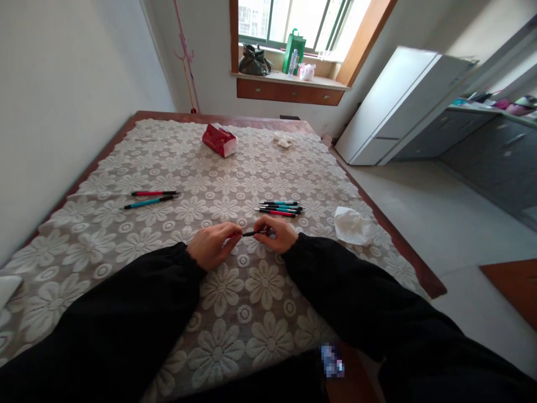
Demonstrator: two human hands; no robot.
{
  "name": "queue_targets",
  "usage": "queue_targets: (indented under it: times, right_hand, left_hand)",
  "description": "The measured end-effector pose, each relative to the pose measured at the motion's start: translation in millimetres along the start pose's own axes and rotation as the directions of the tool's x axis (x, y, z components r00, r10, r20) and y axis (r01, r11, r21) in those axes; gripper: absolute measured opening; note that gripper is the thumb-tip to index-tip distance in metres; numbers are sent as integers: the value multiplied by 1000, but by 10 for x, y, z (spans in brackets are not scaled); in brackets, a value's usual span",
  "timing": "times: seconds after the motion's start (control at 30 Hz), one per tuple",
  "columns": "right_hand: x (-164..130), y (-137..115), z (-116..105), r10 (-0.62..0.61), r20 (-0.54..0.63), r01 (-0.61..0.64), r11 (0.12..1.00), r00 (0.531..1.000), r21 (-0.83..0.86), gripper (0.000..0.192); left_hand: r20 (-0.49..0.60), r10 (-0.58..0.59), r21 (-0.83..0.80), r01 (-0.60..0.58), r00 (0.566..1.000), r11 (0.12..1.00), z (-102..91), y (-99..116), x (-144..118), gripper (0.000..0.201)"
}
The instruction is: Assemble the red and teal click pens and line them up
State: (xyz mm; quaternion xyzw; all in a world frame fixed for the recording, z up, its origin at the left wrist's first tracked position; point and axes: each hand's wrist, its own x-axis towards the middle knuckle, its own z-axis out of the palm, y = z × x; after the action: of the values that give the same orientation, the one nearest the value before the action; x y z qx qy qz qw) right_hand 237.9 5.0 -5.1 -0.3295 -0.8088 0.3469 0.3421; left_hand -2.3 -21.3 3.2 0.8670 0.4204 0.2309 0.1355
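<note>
The Held Pen (249,233), Gripped from Both Sides

As landmark I take the red tissue pack (220,140), which lies on the desk (434,287) over a flowered cloth (266,285). The held pen is on the person's side of the tissue pack and slightly to its right, just above the cloth.

The left hand (213,243) pinches one end, where a little red shows, and the right hand (274,234) pinches the dark other end. Both hands are therefore grasping, with the fingertips near each other. In my judgement, the step is fine work on one pen, perhaps fitting or loosening a part; which of these, I cannot tell. The next move seems to call for keeping both ends in one line, with small and even force.

Now the counting. One pen is between the hands. Nearer to the person than the tissue pack, and to its left, lie two pens: one red pen (154,193) and one teal pen (149,202). Nearer also, but to its right, is one pen group (280,208), at least three, one of them red; the overlap hides the exact number. To the right of the tissue pack there are two white crumpled papers: a small paper (282,141) about level with it, and a larger paper (352,225) much nearer to the person.
</note>
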Motion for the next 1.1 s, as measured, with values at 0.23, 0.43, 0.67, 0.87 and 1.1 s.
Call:
queue_targets:
  times: [0.23, 0.43, 0.67, 0.87, 1.1]
  right_hand:
    - [29, -157, 15, 80, -6, -80, 996, 997, -33, 8]
    - [31, -191, 96, 104, -72, -96, 990, 992, 108, 8]
    - [-12, -12, 124, 188, -89, -164, 961, 978, 221, 27]
    - [-51, 14, 118, 192, -124, -183, 980, 973, 85, 36]
    - [-103, 30, 53, -35, -100, 22, 992, 994, -125, 21]
  left_hand:
    - [34, -50, -27, 51, 998, 998, -22, 106, 33, 20]
    - [41, -31, -63, 34, 999, 997, -4, 194, 97, 23]
    - [-44, 5, -51, -8, 999, 999, 172, 78, 68, 18]
    - [-23, 25, 31, -24, 999, 999, 148, 110, 47, 17]
    - [-73, 22, -46, -26, 997, 999, 140, 127, 40, 14]
